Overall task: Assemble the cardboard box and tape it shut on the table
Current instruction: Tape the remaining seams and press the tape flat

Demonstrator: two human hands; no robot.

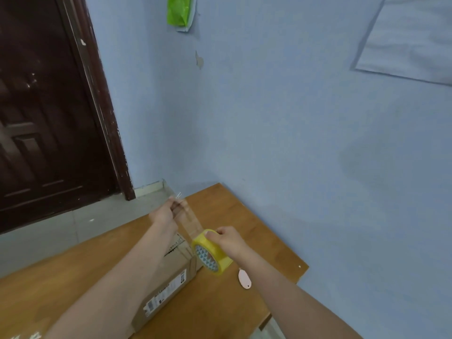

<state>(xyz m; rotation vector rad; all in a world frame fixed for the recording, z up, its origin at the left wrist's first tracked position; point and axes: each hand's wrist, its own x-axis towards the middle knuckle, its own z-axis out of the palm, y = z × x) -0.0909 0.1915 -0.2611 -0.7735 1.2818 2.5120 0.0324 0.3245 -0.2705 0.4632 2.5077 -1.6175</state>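
Note:
A brown cardboard box (168,285) with white labels lies on the wooden table (244,216), mostly under my left forearm. My right hand (228,239) grips a yellow roll of clear tape (211,254) above the box's far end. My left hand (163,215) pinches the free end of the tape strip (188,220), stretched up and away from the roll over the table's far part. The box's top is largely hidden by my arm.
A small pink tag-shaped object (244,278) lies on the table right of the box. The table's right edge meets a blue wall. A dark wooden door (49,118) and grey floor lie to the left.

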